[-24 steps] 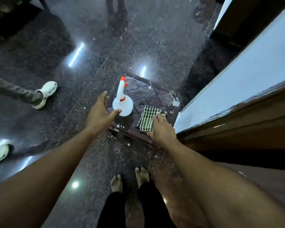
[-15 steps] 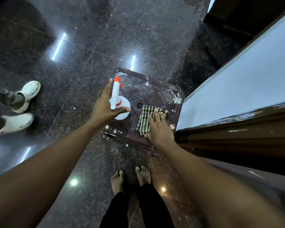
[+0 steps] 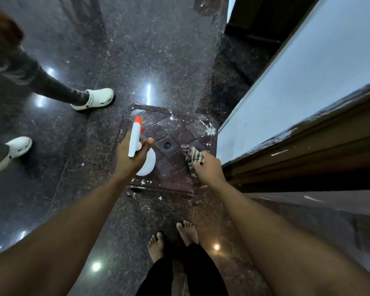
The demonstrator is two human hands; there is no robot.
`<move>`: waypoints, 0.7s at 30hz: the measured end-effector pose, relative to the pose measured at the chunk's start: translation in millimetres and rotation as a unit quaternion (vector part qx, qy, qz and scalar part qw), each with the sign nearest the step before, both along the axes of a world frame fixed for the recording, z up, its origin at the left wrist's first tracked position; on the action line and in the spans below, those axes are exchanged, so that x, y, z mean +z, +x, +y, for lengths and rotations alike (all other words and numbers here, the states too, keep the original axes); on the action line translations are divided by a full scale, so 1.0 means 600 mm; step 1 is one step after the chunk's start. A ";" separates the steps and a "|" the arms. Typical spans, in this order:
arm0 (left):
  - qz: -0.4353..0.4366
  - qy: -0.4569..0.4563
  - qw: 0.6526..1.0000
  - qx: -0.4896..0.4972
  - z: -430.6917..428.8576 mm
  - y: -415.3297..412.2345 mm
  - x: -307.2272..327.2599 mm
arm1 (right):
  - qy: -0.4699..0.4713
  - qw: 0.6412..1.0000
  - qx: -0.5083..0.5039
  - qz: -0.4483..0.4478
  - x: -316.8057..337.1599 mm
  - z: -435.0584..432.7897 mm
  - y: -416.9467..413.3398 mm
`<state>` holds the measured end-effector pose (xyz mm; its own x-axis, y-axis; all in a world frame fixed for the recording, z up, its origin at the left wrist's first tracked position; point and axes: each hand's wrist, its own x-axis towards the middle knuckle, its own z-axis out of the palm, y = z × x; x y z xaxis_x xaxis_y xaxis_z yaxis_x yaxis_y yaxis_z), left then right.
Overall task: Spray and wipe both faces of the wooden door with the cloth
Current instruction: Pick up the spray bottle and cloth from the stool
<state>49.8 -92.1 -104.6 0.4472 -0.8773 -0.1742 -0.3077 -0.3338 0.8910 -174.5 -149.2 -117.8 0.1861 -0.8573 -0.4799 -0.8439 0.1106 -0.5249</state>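
My left hand [image 3: 130, 156] is closed around the white spray bottle [image 3: 146, 163], its orange nozzle pointing away from me, above the brown stool [image 3: 186, 133]. My right hand [image 3: 209, 170] pinches the striped cloth [image 3: 193, 157], bunched and hanging from my fingers over the stool's right side. The wooden door [image 3: 320, 150] stands just to my right. Someone in white clogs [image 3: 98, 98] stands on the dark floor [image 3: 167, 50] to the left.

Spray bottle [image 3: 135, 139] left of cloth [image 3: 193, 157]; both seemingly above stool [image 3: 179, 133].
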 end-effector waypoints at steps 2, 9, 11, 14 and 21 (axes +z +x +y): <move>0.025 -0.014 1.000 0.001 0.013 -0.010 0.008 | 0.100 0.981 -0.145 -0.085 0.005 0.013 -0.018; 0.072 -0.055 0.995 -0.045 0.080 -0.072 0.098 | 0.335 0.775 -0.330 -0.422 0.096 0.101 -0.096; 0.072 -0.068 0.992 -0.080 0.098 -0.097 0.143 | 0.334 0.764 -0.326 -0.445 0.140 0.131 -0.127; 0.071 -0.090 0.987 -0.115 0.104 -0.139 0.207 | 0.287 0.779 -0.318 -0.457 0.213 0.144 -0.187; 0.061 -0.152 0.975 -0.150 0.115 -0.235 0.385 | 0.178 0.803 -0.258 -0.507 0.395 0.168 -0.333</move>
<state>-91.2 -23.1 126.2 0.1538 -0.9849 0.0793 -0.2370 0.0411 0.9706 -374.1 -48.3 119.3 0.3005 -0.7876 -0.5379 0.2025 0.6038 -0.7710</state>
